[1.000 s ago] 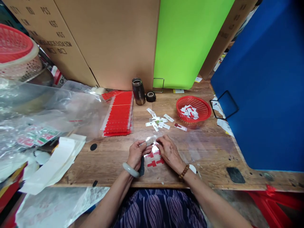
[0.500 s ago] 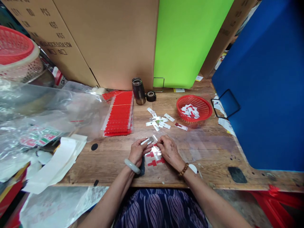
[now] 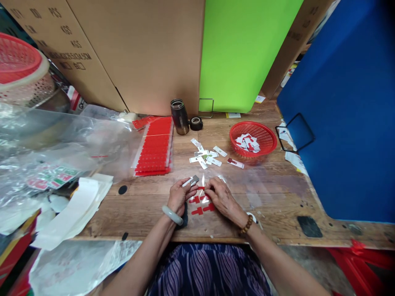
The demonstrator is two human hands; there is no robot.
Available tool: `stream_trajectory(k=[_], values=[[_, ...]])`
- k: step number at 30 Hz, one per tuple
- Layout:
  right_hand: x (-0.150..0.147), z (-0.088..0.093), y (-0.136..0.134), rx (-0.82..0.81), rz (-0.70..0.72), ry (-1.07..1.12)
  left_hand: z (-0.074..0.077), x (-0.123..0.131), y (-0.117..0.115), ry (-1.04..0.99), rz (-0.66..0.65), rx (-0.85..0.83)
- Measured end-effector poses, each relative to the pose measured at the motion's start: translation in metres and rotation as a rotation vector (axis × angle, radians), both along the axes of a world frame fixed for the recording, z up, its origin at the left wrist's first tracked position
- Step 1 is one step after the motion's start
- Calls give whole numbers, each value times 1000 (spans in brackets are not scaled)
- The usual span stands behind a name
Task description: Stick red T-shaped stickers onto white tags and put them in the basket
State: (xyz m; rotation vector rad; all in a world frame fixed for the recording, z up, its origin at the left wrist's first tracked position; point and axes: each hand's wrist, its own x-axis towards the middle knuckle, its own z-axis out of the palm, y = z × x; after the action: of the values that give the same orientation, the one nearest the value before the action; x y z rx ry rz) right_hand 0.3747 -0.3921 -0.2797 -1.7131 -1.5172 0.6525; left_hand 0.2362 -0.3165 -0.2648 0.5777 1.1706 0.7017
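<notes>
My left hand (image 3: 179,196), with a pale bangle at the wrist, is closed on a small white-and-grey card (image 3: 191,181). A short red sticker (image 3: 200,188) spans the gap toward my right hand (image 3: 221,196), whose thumb and forefinger are pinched at its end. Below the fingers a clear sheet with red T-shaped stickers (image 3: 197,211) lies on the table. Farther off is a loose pile of similar white cards (image 3: 212,161). One card with a dark red mark (image 3: 235,163) lies to the right of the pile.
A red basket (image 3: 268,142) holds several cards. Left of centre lies a stack of red sticker sheets (image 3: 156,146), beside a dark open flask (image 3: 179,117) and its black lid (image 3: 196,123). Clear plastic bags (image 3: 108,139) cover the left side. A blue board (image 3: 348,123) stands at right.
My right hand has shifted slightly, and the red sticker now shows stretched between the two hands. The card in my left hand has tilted a little. The view has moved slightly.
</notes>
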Motion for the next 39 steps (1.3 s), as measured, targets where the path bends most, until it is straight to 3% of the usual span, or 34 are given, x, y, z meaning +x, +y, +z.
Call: stream_trajectory(k=[9, 15, 31, 36, 39], values=[[-3, -10, 7, 8, -125, 89, -2, -1, -2, -10, 31, 6], [-7, -6, 8, 31, -139, -24, -1, -2, -3, -11, 37, 9], [7, 9, -8, 6, 94, 235, 0, 0, 0, 2, 32, -6], [7, 13, -19, -18, -23, 400, 6, -3, -4, -6, -6, -7], [5, 23, -26, -11, -114, 426, 17, -6, -15, -44, -117, -17]])
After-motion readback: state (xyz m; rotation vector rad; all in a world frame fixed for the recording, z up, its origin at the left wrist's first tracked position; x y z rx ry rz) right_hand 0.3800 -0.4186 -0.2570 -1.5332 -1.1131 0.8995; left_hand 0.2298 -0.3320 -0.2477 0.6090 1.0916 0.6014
